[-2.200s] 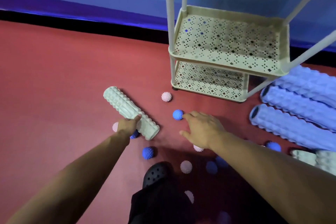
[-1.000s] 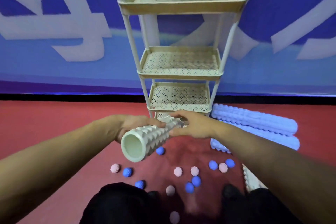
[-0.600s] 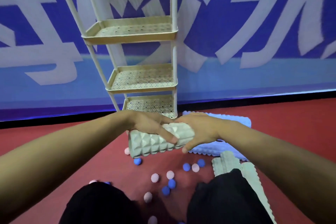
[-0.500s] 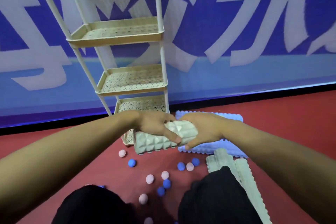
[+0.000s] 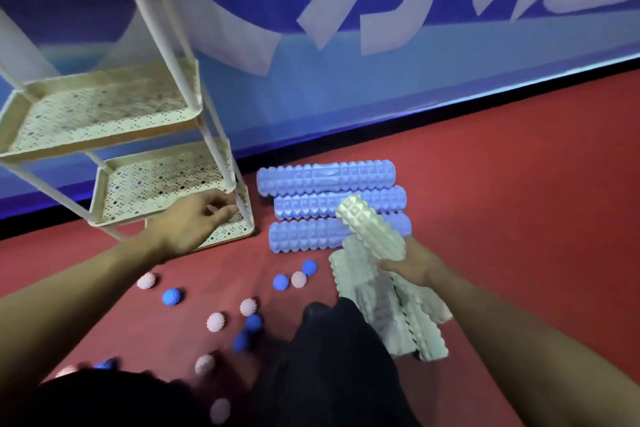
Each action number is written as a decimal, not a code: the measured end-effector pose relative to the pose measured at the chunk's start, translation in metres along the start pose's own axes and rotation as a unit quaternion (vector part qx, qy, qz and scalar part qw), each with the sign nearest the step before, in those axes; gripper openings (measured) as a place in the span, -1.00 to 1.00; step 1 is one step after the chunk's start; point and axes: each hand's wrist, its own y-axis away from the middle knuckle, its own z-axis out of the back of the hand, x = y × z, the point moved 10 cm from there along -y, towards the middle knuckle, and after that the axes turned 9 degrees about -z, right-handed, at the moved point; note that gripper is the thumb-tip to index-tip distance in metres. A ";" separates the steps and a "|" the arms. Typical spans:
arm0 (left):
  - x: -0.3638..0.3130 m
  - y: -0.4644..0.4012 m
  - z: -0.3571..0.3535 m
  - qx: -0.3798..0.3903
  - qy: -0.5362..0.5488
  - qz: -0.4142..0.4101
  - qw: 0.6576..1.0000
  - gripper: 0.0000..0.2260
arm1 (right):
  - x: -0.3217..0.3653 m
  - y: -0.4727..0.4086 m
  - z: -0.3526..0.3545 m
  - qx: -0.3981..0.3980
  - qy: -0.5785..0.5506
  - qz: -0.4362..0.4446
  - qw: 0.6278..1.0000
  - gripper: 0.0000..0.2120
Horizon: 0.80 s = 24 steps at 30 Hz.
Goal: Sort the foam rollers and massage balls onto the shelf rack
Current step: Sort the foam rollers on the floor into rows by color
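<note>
My right hand [image 5: 414, 265] is closed on the lower end of a white ridged foam roller [image 5: 370, 227], which tilts up over the floor pile. Under it lie two more white rollers [image 5: 381, 308] and three blue rollers [image 5: 325, 177] side by side. My left hand [image 5: 192, 220] reaches the cream shelf rack [image 5: 104, 135]; its fingers curl at the front right post, just above the bottom shelf [image 5: 239, 230]. All visible shelves are bare. Spiky pink massage balls [image 5: 146, 280] and blue massage balls [image 5: 171, 296] lie scattered on the red floor between my arms.
A blue wall banner with white shapes [image 5: 381, 45] runs behind the rack, with a black strip at its foot. My dark-clothed knees [image 5: 329, 357] fill the bottom centre. Open red floor [image 5: 519, 201] stretches to the right of the rollers.
My left hand let go of the white roller and moved to the rack's lower post. My right hand alone carried the roller right, over the roller pile. The view swung down and right.
</note>
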 end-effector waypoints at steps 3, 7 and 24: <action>0.026 -0.012 -0.020 -0.011 0.018 0.026 0.999 -0.87 | -0.046 -0.037 -0.022 -0.013 -0.071 -0.096 0.993 -0.28; 0.053 -0.031 -0.051 0.005 0.029 0.044 0.999 -0.88 | -0.096 -0.075 -0.051 -0.019 -0.100 -0.203 0.974 -0.10; 0.095 -0.041 -0.106 0.068 0.038 0.089 0.993 -0.93 | -0.090 -0.094 -0.072 -0.036 -0.053 -0.197 0.978 -0.16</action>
